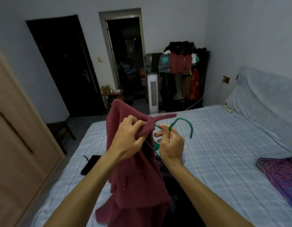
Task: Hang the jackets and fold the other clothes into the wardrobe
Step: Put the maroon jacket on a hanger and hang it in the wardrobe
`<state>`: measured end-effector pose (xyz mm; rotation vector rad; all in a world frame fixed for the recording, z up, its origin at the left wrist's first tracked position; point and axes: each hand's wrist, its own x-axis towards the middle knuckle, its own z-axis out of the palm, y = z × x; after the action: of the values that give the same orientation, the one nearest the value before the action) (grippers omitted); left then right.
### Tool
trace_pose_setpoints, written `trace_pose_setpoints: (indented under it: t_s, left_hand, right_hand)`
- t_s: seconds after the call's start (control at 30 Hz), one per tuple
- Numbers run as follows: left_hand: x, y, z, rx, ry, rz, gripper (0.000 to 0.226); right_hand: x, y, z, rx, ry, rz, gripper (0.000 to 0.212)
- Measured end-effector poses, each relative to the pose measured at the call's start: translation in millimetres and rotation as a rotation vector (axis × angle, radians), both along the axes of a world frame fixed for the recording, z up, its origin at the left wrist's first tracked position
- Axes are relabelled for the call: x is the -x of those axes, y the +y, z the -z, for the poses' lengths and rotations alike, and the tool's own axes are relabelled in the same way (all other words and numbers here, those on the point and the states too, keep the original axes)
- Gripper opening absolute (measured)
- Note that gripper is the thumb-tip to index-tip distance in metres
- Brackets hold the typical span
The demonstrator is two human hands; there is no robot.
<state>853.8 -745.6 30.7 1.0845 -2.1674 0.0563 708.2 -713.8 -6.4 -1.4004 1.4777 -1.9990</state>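
Two hands over the bed (pixel 215 145): fingers of left hand (pixel 128 141) pinch the pink jacket (pixel 135 182) at its collar, right hand (pixel 170 145) at its 3 o'clock curls round the teal hanger (pixel 183 121) neck; cloth looks soft, heavyish, probably best held by the collar.

no readable text, no labels, no brands, no numbers anywhere

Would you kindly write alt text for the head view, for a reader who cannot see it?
A left hand grips a pink jacket while the right hand holds a green hanger, above a bed. A purple cloth lies on it.
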Motion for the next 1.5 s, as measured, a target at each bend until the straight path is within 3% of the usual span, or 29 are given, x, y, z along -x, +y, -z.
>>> trace_pose_setpoints:
  t_s: [0.07,0.17,0.27,0.33,0.43,0.6,0.8,0.9,0.97,1.03,1.1,1.17,1.23,1.3,1.43,1.5]
  left_hand:
    - [-6.6,2.9,-7.5,0.135,-0.126,-0.046,0.048]
    - [-10.7,4.1,-27.1,0.061,-0.214,-0.074,0.062]
    - [-11.4,9.9,-38.9,0.203,-0.453,-0.1,0.027]
    - [-16.4,16.1,-42.7,0.188,-0.498,-0.06,0.022]
    - [-32.0,23.6,-37.1,0.165,-0.479,-0.016,0.022]
    - [-66.3,32.5,-21.6,0.181,-0.388,-0.021,0.016]
    - [-88.6,34.8,-22.6,0.264,-0.422,-0.021,0.029]
    - [-102.5,38.1,-24.0,0.313,-0.399,-0.033,0.027]
    - [-112.0,42.4,-24.5,0.322,-0.341,-0.041,0.019]
    - [-118.7,47.6,-22.5,0.304,-0.279,-0.066,0.014]
    - [-123.7,52.3,-18.4,0.297,-0.24,-0.086,0.01]
    - [-124.3,55.3,-14.9,0.288,-0.207,-0.068,0.009]
    - [-121.8,57.9,-13.8,0.287,-0.175,-0.053,0.025]
    - [-119.3,61.9,-14.1,0.303,-0.124,-0.048,0.045]
    - [-120.7,70.6,-17.2,0.343,-0.048,-0.029,0.046]
    - [-126.0,74.1,-17.7,0.352,-0.035,-0.036,0.048]
  right_hand:
    - [-5.9,12.2,-5.0,0.068,0.019,0.001,0.03]
    - [-19.4,26.8,-6.7,0.113,0.037,-0.029,0.042]
    - [-26.0,37.3,-4.3,0.087,0.03,-0.072,0.039]
    - [-21.9,44.5,-7.2,0.067,0.076,-0.123,0.035]
    - [-5.6,53.4,-21.6,-0.022,0.2,-0.305,0.031]
    - [40.4,33.9,-22.9,-0.449,0.019,-0.466,0.057]
    - [47.4,19.4,26.1,-0.793,0.245,-0.649,0.04]
    - [48.4,16.2,40.3,-0.931,0.24,-0.763,0.043]
    - [48.9,13.4,53.5,-0.936,0.147,-0.788,0.041]
    - [43.8,11.8,74.1,-0.813,0.107,-0.758,0.039]
    - [26.2,11.7,94.1,-0.722,0.296,-0.685,0.043]
    - [-0.2,14.2,107.4,-0.76,0.454,-0.674,0.065]
    - [-29.6,14.2,114.0,-0.763,0.482,-0.669,0.08]
    - [-55.6,12.0,116.8,-0.716,0.512,-0.626,0.082]
    - [-87.6,-2.1,135.9,-0.814,0.523,-0.605,0.083]
    - [-88.2,-9.0,144.4,-0.909,0.491,-0.596,0.071]
